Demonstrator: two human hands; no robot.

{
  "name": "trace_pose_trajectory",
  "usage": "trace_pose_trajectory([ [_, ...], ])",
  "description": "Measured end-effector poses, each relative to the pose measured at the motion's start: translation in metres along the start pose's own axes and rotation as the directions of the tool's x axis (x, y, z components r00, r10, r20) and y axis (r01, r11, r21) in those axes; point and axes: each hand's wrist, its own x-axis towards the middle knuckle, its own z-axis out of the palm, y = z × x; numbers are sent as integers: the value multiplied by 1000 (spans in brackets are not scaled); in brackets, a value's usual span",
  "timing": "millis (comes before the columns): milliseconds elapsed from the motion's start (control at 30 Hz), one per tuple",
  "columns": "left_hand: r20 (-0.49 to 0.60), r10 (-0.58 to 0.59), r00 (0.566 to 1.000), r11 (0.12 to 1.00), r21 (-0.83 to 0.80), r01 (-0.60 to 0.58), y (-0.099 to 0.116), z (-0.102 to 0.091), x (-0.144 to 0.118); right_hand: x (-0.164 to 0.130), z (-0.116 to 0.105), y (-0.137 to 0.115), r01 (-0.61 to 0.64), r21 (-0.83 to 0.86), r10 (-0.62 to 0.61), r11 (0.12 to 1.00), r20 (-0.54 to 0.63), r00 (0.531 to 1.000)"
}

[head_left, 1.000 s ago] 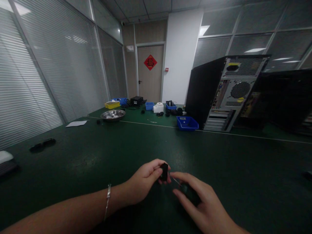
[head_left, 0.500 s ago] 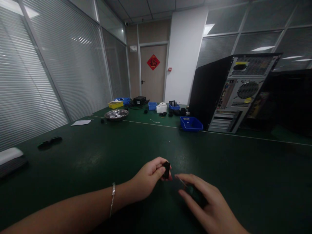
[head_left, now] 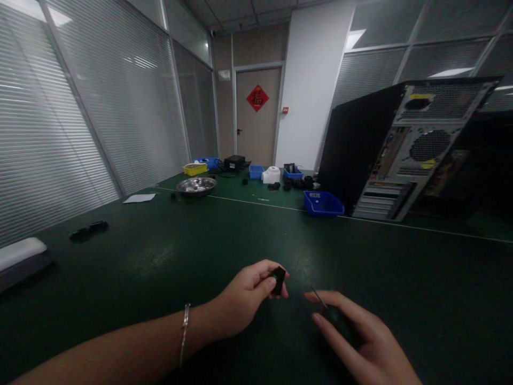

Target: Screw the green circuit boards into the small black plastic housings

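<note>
Low over the green table (head_left: 192,240), my left hand (head_left: 250,291) pinches a small black block-like part (head_left: 278,280) between thumb and fingers; its exact kind cannot be made out. To the right, my right hand (head_left: 360,331) is wrapped round the dark handle of a screwdriver (head_left: 335,319). Its thin metal shaft sticks out past the fingertips, toward the upper left. The shaft's tip and the black part are apart. Much of the handle is hidden in the palm and in shadow.
A blue bin (head_left: 324,205) stands beyond my hands, beside a black computer tower (head_left: 360,149). Farther left are a metal bowl (head_left: 196,186), a sheet of paper (head_left: 139,198) and a dark object (head_left: 88,230). A white-topped stack (head_left: 22,256) lies at the left edge.
My right hand with the screwdriver has moved right, widening the gap to the black part. My left hand has shifted slightly right and tilted the part. The camera view has turned a little left.
</note>
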Motion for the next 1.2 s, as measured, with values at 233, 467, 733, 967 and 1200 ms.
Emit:
trace_pose_trajectory([
  [233, 63, -45, 997, 985, -163, 54, 4, 3, -7, 0, -6, -6, 2, -29, -2, 1000, 13, 1000],
  [467, 112, -73, 991, 950, -295, 104, 5, 6, -7, -2, -3, 1, 29, -6, -29, 1000, 19, 999],
  [733, 148, -103, 984, 945, -295, 144, 1, 0, -6, -5, -6, -6, 8, 21, -9, 1000, 28, 1000],
  [967, 146, -122, 982, 947, -279, 159, -1, 0, -5, -10, -7, -6, -82, 33, 78, 996, 93, 993],
  [1200, 141, -124, 982, 961, -229, 155, -3, -1, -4, -3, -7, -14, -311, 299, 292, 902, 108, 950],
])
